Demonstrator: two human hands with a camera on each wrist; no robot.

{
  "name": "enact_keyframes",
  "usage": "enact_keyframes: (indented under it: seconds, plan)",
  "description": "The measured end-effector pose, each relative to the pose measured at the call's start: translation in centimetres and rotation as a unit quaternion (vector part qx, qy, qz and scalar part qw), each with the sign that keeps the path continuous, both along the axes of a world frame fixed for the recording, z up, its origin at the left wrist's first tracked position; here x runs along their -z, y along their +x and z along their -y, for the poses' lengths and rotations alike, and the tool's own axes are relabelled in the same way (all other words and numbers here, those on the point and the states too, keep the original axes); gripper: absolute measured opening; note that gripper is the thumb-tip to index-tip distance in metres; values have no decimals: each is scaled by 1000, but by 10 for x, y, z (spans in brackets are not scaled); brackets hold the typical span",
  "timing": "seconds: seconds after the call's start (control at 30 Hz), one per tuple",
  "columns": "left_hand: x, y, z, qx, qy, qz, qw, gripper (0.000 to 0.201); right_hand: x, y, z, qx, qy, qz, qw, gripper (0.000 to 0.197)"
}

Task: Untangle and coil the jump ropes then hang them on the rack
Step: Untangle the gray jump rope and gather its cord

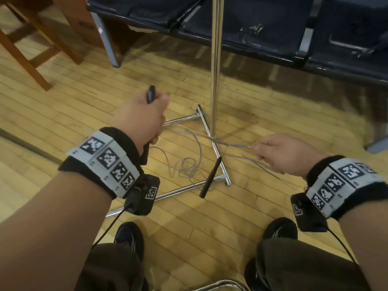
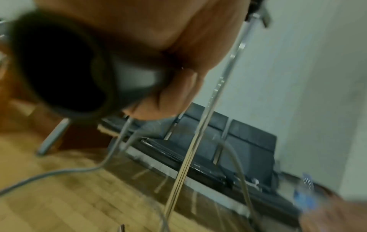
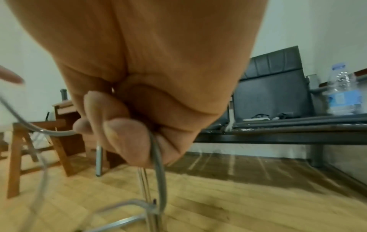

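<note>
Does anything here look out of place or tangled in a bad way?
Yes. The grey rope lies in a loose tangle on the floor across the rack's base, and seems caught near the pole. One black handle lies on the base bars instead of hanging.

Black wristbands point(image 1: 126, 143) with grey coded marker strips point(image 1: 105, 162), cabled wrist cameras point(image 1: 142, 194), olive trousers point(image 1: 304, 267), black shoes point(image 1: 130, 234)

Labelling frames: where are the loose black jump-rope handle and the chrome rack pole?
black jump-rope handle point(image 1: 210, 177), head view, mid-shaft, lying over the rack's base.
chrome rack pole point(image 1: 216, 59), head view, upright shaft.
</note>
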State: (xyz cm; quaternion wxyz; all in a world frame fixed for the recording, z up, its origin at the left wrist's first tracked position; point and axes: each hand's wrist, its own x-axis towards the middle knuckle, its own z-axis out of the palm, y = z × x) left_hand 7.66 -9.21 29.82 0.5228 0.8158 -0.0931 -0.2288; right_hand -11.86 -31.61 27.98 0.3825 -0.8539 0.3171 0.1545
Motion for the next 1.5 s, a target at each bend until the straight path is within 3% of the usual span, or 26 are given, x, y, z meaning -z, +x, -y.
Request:
enact_keyframes:
  seconds: [0.13, 0.27, 0.37, 0.5, 0.67, 0.77, 0.83, 0.97, 1.1, 1.2, 1.33, 1.4, 1.5]
  plan:
    - [8, -29, 14, 181, 32, 29, 982, 30, -27, 23, -29, -27, 90, 76, 993, 31]
    - [13, -45, 21, 264, 41, 131, 955, 31, -37, 31, -48, -23, 166, 139, 976, 27]
    - [13, -47, 19, 299, 32, 118, 946, 39, -35, 29, -46, -13, 186, 146, 972, 27]
    - [9, -46, 21, 241, 1, 76, 968, 40, -26, 23, -37, -9, 190, 150, 970, 32]
    - [2, -14, 11, 5, -66, 53, 996, 35, -14, 11, -18, 2, 158, 127, 979, 30]
    - [-2, 6, 5, -129, -130, -15, 983, 23, -5, 3, -8, -8, 109, 87, 990, 28]
    - [0, 7, 4, -120, -124, -33, 985, 22, -2, 3, -6, -20, 88, 74, 993, 26]
    - [6, -4, 8, -28, 28, 47, 998, 19, -3, 13, -15, -56, 37, 25, 997, 22]
    - [3, -15, 10, 27, 110, 142, 983, 28, -11, 25, -28, 29, 92, 88, 991, 22]
    - [8, -22, 13, 69, 91, 119, 986, 29, -21, 33, -38, 130, 189, 149, 962, 22]
    - [17, -33, 17, 198, 14, 23, 980, 30, -33, 44, -47, 254, 349, 225, 873, 20]
    - [19, -41, 19, 271, -11, -10, 963, 36, -36, 46, -49, 275, 404, 253, 835, 20]
    - [18, -51, 23, 304, -67, -104, 944, 56, -36, 45, -46, 289, 427, 279, 810, 28]
